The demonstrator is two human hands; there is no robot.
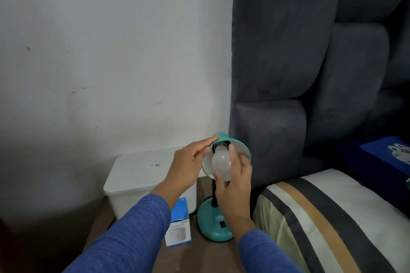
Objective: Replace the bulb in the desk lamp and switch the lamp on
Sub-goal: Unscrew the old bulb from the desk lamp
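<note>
A teal desk lamp stands on a brown bedside table [188,257], its round base [210,226] carrying a black switch [222,224]. Its shade [240,143] is tilted toward me, and a frosted white bulb [220,163] sits in the black socket. My left hand [188,165] grips the back rim of the shade. My right hand [235,184] wraps its fingers around the bulb from below and from the right. The bulb is unlit. The lamp's black neck is mostly hidden behind my right hand.
A blue and white box [179,226] stands on the table left of the lamp base. A white plastic bin [137,175] sits behind it against the wall. A grey padded headboard [288,73] and a striped pillow [332,217] are to the right.
</note>
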